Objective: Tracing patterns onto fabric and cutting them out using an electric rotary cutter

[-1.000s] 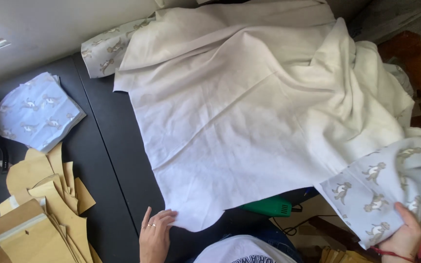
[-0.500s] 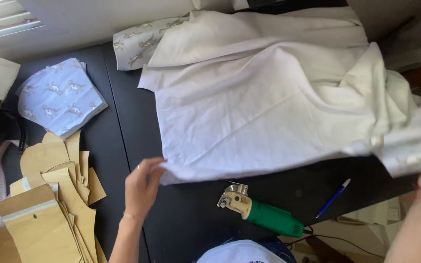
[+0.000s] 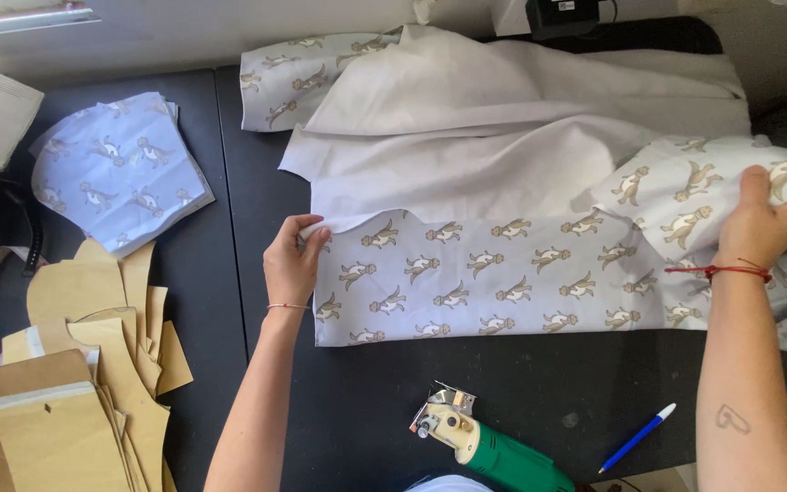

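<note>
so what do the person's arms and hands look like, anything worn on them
Both arms are bare, no sleeves. The left hand has a thin pale bracelet at the wrist. The right hand has a red string bracelet, and a small outline marking sits on that forearm.

The fabric [image 3: 466, 273] is pale blue with printed animals, its white underside showing. It lies rumpled across the centre and right of the frame, near edge folded over print-side up.

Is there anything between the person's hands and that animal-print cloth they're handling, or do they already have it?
Nothing visible is in the way. The left hand pinches the fabric's folded edge at its left end, and the right hand grips it at the right. The green cutter and blue pen lie on the table, apart from the cloth.
</note>
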